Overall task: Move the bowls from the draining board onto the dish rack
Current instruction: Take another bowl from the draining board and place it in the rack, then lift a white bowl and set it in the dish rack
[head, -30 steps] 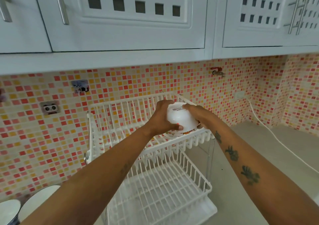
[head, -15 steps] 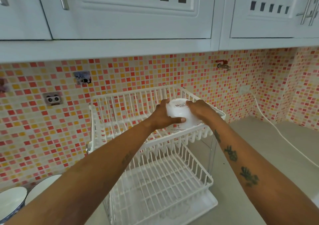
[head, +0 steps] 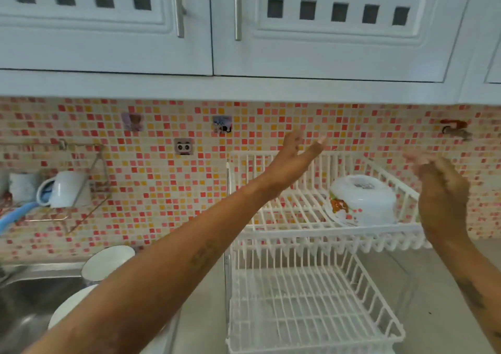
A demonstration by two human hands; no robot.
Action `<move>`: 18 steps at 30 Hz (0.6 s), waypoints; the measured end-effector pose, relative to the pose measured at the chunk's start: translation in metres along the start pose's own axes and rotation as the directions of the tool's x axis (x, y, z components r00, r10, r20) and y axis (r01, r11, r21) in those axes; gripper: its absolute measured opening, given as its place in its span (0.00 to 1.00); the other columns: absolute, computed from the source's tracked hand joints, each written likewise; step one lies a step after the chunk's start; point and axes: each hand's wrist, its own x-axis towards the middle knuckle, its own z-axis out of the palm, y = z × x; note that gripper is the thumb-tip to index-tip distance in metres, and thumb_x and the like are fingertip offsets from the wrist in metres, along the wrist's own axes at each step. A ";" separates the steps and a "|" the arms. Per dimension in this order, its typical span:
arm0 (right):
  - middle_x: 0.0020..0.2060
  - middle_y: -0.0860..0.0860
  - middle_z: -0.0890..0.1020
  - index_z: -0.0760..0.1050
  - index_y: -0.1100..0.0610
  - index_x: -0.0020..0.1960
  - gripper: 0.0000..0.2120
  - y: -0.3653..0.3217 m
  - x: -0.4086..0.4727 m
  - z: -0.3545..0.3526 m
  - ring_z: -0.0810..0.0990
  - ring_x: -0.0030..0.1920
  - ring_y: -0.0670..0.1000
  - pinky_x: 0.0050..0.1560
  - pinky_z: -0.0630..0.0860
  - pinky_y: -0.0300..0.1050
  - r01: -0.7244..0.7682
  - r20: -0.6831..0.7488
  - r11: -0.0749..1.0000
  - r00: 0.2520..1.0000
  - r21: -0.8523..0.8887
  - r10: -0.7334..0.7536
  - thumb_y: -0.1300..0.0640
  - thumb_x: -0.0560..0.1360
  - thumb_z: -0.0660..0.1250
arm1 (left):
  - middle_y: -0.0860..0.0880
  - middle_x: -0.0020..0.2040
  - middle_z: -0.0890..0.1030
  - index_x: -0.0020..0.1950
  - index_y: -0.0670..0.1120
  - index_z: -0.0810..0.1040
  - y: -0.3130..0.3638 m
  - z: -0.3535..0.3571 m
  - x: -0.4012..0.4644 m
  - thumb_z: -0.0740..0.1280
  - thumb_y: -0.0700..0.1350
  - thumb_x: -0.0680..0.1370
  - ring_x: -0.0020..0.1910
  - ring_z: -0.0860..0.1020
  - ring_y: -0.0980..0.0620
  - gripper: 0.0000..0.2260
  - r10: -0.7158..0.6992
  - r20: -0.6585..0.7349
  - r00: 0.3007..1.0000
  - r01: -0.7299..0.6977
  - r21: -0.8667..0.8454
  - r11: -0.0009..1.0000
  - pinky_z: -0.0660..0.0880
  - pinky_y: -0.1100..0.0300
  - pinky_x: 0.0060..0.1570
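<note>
A white bowl (head: 363, 204) with a floral rim lies upside down, tilted, on the right side of the top tier of the white wire dish rack (head: 295, 315). My left hand (head: 294, 155) is raised above the rack's left part, fingers apart, holding nothing. My right hand (head: 436, 188) hovers just right of the bowl, blurred, fingers loosely spread, apart from it. Two more white bowls (head: 107, 262) (head: 69, 309) stand on the steel draining board (head: 46, 269) at lower left, partly hidden by my left forearm.
The rack's lower tier holds nothing. A white mug (head: 65, 189) sits in a wire wall shelf (head: 89, 180) at left. White wall cabinets (head: 244, 28) hang low overhead. A grey counter (head: 433, 286) stretches right of the rack.
Both hands have let go of the bowl, which now rests on the rack's top tier. The hands have lifted and spread apart, and the view has swung left.
</note>
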 end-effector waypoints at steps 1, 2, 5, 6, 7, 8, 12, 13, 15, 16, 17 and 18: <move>0.52 0.46 0.83 0.80 0.49 0.55 0.12 -0.012 -0.001 0.006 0.78 0.53 0.42 0.61 0.74 0.43 0.000 0.007 0.995 1.000 0.098 -0.001 0.55 0.80 0.58 | 0.48 0.77 0.61 0.76 0.50 0.55 0.005 -0.019 -0.009 0.59 0.62 0.78 0.75 0.62 0.49 0.31 0.022 -0.044 0.999 -0.023 -0.024 0.999 0.63 0.51 0.70; 0.48 0.40 0.84 0.80 0.46 0.51 0.11 -0.026 -0.003 0.015 0.79 0.54 0.42 0.63 0.74 0.45 0.003 0.039 0.980 0.999 0.197 -0.011 0.53 0.79 0.59 | 0.50 0.73 0.66 0.73 0.49 0.60 0.010 -0.038 -0.019 0.59 0.62 0.77 0.72 0.65 0.51 0.29 0.041 -0.103 0.994 -0.047 -0.059 0.997 0.63 0.51 0.71; 0.48 0.38 0.84 0.82 0.41 0.46 0.11 -0.072 -0.020 0.056 0.80 0.57 0.44 0.63 0.74 0.42 -0.004 0.237 0.883 0.964 0.469 -0.121 0.39 0.74 0.63 | 0.54 0.63 0.73 0.62 0.47 0.70 0.017 -0.092 -0.051 0.57 0.58 0.79 0.66 0.68 0.55 0.19 0.056 -0.324 0.945 -0.118 -0.176 0.977 0.64 0.54 0.70; 0.49 0.40 0.84 0.82 0.41 0.46 0.13 -0.084 -0.029 0.072 0.80 0.58 0.46 0.64 0.74 0.43 -0.019 0.295 0.841 0.940 0.541 -0.169 0.37 0.73 0.63 | 0.52 0.62 0.74 0.61 0.48 0.72 0.016 -0.110 -0.065 0.57 0.57 0.80 0.63 0.69 0.55 0.16 0.047 -0.404 0.913 -0.137 -0.197 0.971 0.65 0.54 0.69; 0.51 0.43 0.84 0.82 0.44 0.47 0.13 -0.096 -0.039 0.088 0.79 0.59 0.48 0.64 0.73 0.45 -0.039 0.343 0.793 0.914 0.608 -0.218 0.39 0.74 0.63 | 0.49 0.60 0.75 0.60 0.48 0.73 0.013 -0.126 -0.079 0.59 0.56 0.80 0.60 0.71 0.55 0.16 0.039 -0.486 0.873 -0.160 -0.211 0.964 0.67 0.54 0.66; 0.52 0.46 0.83 0.82 0.46 0.48 0.13 -0.107 -0.051 0.105 0.79 0.60 0.50 0.65 0.73 0.47 -0.077 0.390 0.742 0.884 0.666 -0.259 0.43 0.75 0.61 | 0.47 0.61 0.76 0.61 0.47 0.74 0.008 -0.142 -0.094 0.59 0.56 0.79 0.60 0.73 0.54 0.17 0.021 -0.567 0.823 -0.177 -0.222 0.959 0.69 0.54 0.65; 0.57 0.51 0.81 0.81 0.48 0.51 0.15 -0.141 -0.112 0.165 0.77 0.64 0.52 0.65 0.72 0.52 -0.233 0.578 0.642 0.712 0.730 -0.399 0.48 0.76 0.55 | 0.44 0.69 0.74 0.66 0.42 0.73 -0.030 -0.190 -0.163 0.53 0.57 0.83 0.69 0.72 0.49 0.23 -0.164 -0.772 0.615 -0.095 -0.279 0.956 0.65 0.50 0.72; 0.58 0.51 0.81 0.80 0.49 0.52 0.16 -0.146 -0.129 0.180 0.76 0.64 0.51 0.65 0.72 0.51 -0.268 0.621 0.645 0.666 0.716 -0.413 0.48 0.77 0.55 | 0.45 0.65 0.77 0.62 0.43 0.76 -0.044 -0.200 -0.182 0.53 0.58 0.83 0.65 0.74 0.50 0.22 -0.208 -0.791 0.575 -0.071 -0.301 0.951 0.68 0.52 0.68; 0.59 0.50 0.81 0.78 0.51 0.54 0.17 -0.151 -0.160 0.212 0.76 0.64 0.49 0.66 0.71 0.49 -0.356 0.720 0.670 0.571 0.651 -0.396 0.45 0.77 0.54 | 0.46 0.61 0.78 0.54 0.47 0.76 -0.074 -0.219 -0.217 0.52 0.59 0.82 0.63 0.75 0.50 0.20 -0.305 -0.819 0.486 -0.013 -0.355 0.935 0.68 0.54 0.64; 0.59 0.49 0.80 0.78 0.50 0.54 0.17 -0.151 -0.175 0.229 0.76 0.64 0.48 0.67 0.71 0.48 -0.402 0.775 0.693 0.512 0.598 -0.371 0.45 0.78 0.54 | 0.44 0.64 0.78 0.53 0.47 0.75 -0.092 -0.227 -0.232 0.52 0.60 0.82 0.67 0.73 0.48 0.20 -0.355 -0.826 0.437 0.011 -0.390 0.921 0.66 0.52 0.68; 0.60 0.47 0.80 0.78 0.48 0.54 0.16 -0.148 -0.189 0.246 0.76 0.65 0.47 0.67 0.70 0.47 -0.448 0.828 0.717 0.450 0.534 -0.335 0.44 0.78 0.54 | 0.43 0.68 0.76 0.52 0.47 0.75 -0.112 -0.236 -0.245 0.52 0.60 0.82 0.70 0.71 0.46 0.20 -0.404 -0.830 0.384 0.032 -0.426 0.904 0.63 0.50 0.70; 0.61 0.46 0.79 0.78 0.45 0.53 0.16 -0.143 -0.201 0.264 0.75 0.66 0.46 0.68 0.70 0.47 -0.495 0.874 0.736 0.391 0.463 -0.287 0.44 0.78 0.53 | 0.42 0.70 0.74 0.53 0.46 0.75 -0.132 -0.242 -0.257 0.53 0.61 0.81 0.73 0.69 0.45 0.21 -0.456 -0.825 0.335 0.052 -0.467 0.883 0.61 0.49 0.72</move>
